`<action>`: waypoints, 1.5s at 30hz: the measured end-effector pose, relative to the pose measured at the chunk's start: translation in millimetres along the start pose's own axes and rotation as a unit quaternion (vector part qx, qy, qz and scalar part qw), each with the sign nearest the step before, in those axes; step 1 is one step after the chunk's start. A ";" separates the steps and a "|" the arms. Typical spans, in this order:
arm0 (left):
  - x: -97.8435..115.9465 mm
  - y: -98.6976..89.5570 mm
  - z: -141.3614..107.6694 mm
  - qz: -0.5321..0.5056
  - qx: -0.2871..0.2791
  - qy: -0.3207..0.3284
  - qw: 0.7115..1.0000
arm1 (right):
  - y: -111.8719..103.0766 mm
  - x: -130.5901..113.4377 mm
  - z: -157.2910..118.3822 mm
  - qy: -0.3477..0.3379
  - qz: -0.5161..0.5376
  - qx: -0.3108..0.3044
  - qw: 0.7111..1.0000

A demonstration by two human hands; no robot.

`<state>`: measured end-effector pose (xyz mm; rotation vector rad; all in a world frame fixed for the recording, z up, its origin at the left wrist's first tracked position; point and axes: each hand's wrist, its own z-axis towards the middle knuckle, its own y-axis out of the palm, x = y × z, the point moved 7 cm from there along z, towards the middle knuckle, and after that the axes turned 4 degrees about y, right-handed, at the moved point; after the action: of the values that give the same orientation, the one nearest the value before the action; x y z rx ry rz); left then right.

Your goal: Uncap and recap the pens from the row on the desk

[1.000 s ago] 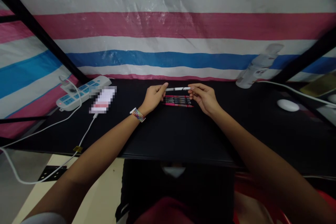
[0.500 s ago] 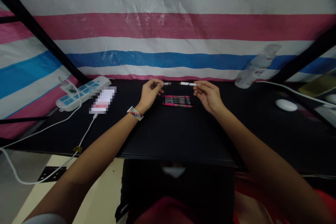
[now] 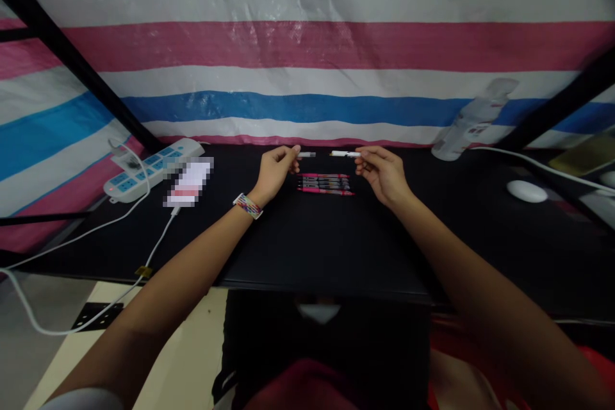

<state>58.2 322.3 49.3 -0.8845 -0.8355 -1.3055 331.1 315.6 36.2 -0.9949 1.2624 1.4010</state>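
My left hand (image 3: pixel 277 171) pinches a short clear piece (image 3: pixel 307 154), perhaps a pen cap or barrel part, pointing right. Across a small gap, my right hand (image 3: pixel 382 173) has its fingers closed on a slim white pen (image 3: pixel 342 154) whose end points left. Both pieces are level, apart from each other, near the back of the black table. Just below them lies a row of several pens (image 3: pixel 325 184), with pink ones at the top and bottom and dark clear ones between.
On the left are a white power strip (image 3: pixel 154 170), a phone (image 3: pixel 189 182) and white cables. A clear bottle (image 3: pixel 473 122) and a white mouse (image 3: pixel 527 191) are at the right. Striped sheeting (image 3: pixel 307 45) rises behind the black table (image 3: pixel 327 246).
The view has shifted very slightly. Both hands keep nearly the same place and grip, and the two held pieces look a little more level.
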 end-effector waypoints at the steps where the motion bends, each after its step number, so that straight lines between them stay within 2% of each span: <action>1: 0.4 0.1 -0.2 0.006 0.000 0.003 1.000 | 0.4 0.1 -0.1 0.002 0.000 -0.002 1.000; 9: 0.6 -1.3 0.3 0.011 0.005 0.012 1.000 | 0.5 3.5 0.5 0.024 0.037 -0.004 0.999; 18: 5.9 -5.5 -2.3 0.079 0.015 0.025 0.996 | 0.2 4.2 2.0 0.022 0.024 -0.011 0.999; 40: 5.7 -7.5 -1.7 0.074 0.029 0.017 0.997 | 0.5 5.2 3.5 0.023 0.049 -0.002 0.999; 42: 7.6 -5.8 -2.7 0.074 0.021 0.020 0.997 | 2.6 3.8 1.3 0.020 0.040 -0.007 0.999; 45: 14.1 4.0 -7.1 0.064 -0.028 0.048 0.996 | 9.2 1.7 -4.4 0.017 -0.004 -0.032 0.999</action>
<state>63.5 310.0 58.6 -0.8980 -0.6593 -1.2538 321.6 311.5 35.8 -1.0693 1.2430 1.4304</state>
